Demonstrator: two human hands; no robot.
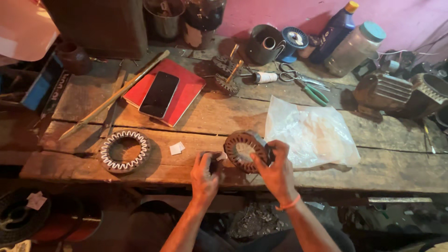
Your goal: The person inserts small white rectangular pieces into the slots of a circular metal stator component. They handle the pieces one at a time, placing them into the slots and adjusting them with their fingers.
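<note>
My right hand (276, 169) grips a rusty brown ring-shaped stator core (242, 150), held tilted just above the front of the wooden workbench (224, 114). My left hand (205, 175) is beside it at the bench's front edge, fingers curled around a small dark object that I cannot make out. A second stator ring (125, 151) with white paper slot liners lies flat on the bench to the left. Small white paper pieces (177, 148) lie between the two rings.
A clear plastic bag (310, 133) lies right of my hands. A black phone (159, 94) rests on a red book (179, 91), a long wooden stick (114, 95) beside them. Scissors, green-handled pliers (313, 91), wire spools, bottles and a motor housing (401, 93) crowd the back.
</note>
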